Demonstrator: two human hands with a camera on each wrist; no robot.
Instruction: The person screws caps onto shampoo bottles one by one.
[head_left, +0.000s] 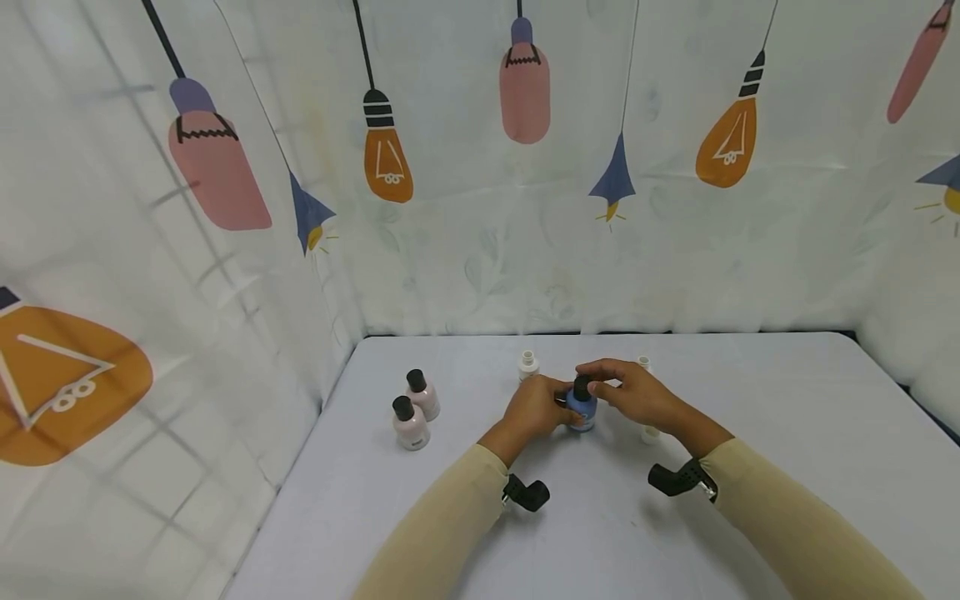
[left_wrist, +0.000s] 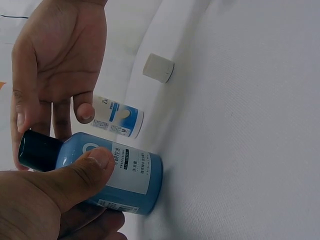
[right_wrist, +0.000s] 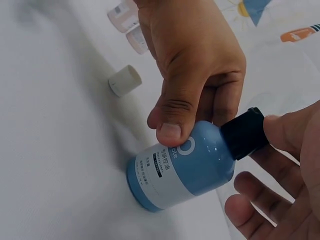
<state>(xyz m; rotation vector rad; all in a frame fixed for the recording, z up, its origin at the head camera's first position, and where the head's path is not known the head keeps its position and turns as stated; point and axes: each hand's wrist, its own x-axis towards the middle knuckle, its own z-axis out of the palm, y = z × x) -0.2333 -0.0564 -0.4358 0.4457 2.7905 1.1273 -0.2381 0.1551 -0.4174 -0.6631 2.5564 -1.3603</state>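
Over the white table (head_left: 585,542), with the left hand (head_left: 534,410) at nine o'clock and the right hand (head_left: 630,390) at three, a blue bottle (head_left: 582,408) stands between, its body wrapped in the left fingers; farther out are pink bottles (head_left: 412,432) at nine, a white bottle (head_left: 528,367) at eleven and a loose off-white cap (head_left: 649,434) near four. The right thumb and fingers narrow onto the bottle's black cap (head_left: 582,387), how firmly is hard to tell, so a slack left grip could let the bottle spin or tip under any twist.

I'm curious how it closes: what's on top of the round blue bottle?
A black cylindrical cap sits on the round blue bottle; the bottle's mouth underneath is covered.
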